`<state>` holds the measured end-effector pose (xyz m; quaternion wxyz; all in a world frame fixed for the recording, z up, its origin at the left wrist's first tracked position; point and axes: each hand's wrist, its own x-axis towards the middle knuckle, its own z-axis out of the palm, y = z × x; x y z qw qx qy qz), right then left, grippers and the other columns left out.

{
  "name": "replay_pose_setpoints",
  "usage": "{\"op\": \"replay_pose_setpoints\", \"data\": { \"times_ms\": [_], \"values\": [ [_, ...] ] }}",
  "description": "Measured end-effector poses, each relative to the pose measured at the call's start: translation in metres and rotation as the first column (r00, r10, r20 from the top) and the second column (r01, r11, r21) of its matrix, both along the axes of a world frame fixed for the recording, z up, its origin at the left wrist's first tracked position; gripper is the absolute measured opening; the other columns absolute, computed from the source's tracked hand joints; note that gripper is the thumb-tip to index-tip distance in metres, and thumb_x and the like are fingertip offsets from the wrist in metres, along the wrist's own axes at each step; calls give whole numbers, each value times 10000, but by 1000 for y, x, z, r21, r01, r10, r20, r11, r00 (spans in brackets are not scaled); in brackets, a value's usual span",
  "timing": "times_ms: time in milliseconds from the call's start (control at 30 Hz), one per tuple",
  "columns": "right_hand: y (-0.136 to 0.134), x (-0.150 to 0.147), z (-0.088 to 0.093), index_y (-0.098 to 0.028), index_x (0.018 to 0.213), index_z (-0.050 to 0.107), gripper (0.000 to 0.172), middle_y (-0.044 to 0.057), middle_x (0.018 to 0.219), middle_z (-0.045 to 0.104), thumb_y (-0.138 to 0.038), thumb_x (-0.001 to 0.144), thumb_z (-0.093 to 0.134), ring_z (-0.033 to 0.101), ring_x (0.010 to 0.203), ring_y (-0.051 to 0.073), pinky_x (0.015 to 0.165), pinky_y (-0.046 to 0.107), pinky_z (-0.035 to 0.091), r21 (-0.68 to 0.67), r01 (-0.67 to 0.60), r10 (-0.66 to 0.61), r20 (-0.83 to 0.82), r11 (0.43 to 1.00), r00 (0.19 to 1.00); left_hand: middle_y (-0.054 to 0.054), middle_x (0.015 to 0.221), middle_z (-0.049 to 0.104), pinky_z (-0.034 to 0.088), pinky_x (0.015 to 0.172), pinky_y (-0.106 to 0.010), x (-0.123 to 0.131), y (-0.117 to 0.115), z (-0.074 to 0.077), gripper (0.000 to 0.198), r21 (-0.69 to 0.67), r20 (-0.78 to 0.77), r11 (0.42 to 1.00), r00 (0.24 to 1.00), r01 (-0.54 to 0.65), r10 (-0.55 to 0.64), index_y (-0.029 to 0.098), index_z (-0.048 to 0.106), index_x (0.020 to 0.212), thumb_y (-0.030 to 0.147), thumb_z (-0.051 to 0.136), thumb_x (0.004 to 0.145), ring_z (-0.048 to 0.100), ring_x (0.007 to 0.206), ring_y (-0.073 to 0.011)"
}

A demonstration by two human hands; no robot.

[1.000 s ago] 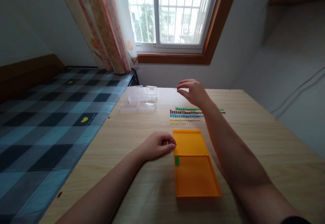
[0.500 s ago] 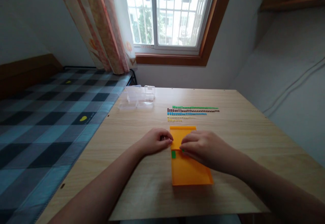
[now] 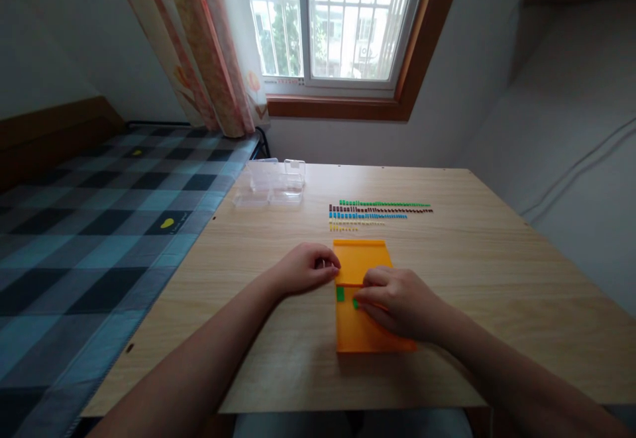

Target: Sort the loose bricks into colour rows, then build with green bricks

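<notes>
Right hand (image 3: 395, 299) had moved nearer, fingers pinching green piece (image 3: 356, 305) at six-o'clock half of orange case (image 3: 355, 333); likely light, stiff, best edge-held. Left hand (image 3: 309, 267) curled at ten o'clock, grip unclear.

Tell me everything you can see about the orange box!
The box is orange, looks like plastic, and lies open on the table in two meeting halves. Thin raised edges show. A green block sits in the near half's far left corner; the right hand holds another beside it, hiding some of the box's right side. The left hand is at its left edge, perhaps touching.
</notes>
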<state>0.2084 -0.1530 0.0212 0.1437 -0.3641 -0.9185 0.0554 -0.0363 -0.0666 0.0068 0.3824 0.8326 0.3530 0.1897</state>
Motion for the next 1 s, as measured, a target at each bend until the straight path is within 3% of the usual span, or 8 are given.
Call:
{"op": "replay_pose_setpoints", "data": {
  "times_ms": [167, 467, 1000],
  "values": [
    [0, 4, -5, -207, 772, 715, 295, 26, 779, 620, -251, 1003, 537, 489, 665, 130, 608, 310, 265, 25, -45, 45, -2, 999, 999, -18, 772, 709, 422, 628, -230, 1, -1, 0, 144, 42, -24, 999, 1000, 16, -15, 166, 766, 900, 217, 641, 850, 590, 673, -120],
    [-1, -6, -14, -229, 968, 757, 246, 33, 792, 613, -261, 1018, 518, 483, 685, 147, 614, 310, 270, 81, 38, -37, -7, 996, 999, -14, 788, 723, 435, 651, -232, 4, -3, 3, 111, 95, -42, 995, 999, 14, -10, 171, 759, 874, 196, 656, 839, 609, 688, -121],
    [-1, -8, -17, -224, 1020, 744, 217, 29, 788, 638, -226, 1009, 527, 500, 681, 146, 606, 302, 271, 74, 63, -66, 47, 995, 997, -15, 789, 727, 432, 663, -239, 5, -3, 4, 104, 102, -67, 995, 998, 6, 0, 177, 763, 854, 195, 661, 839, 617, 702, -130]
  ]
}}
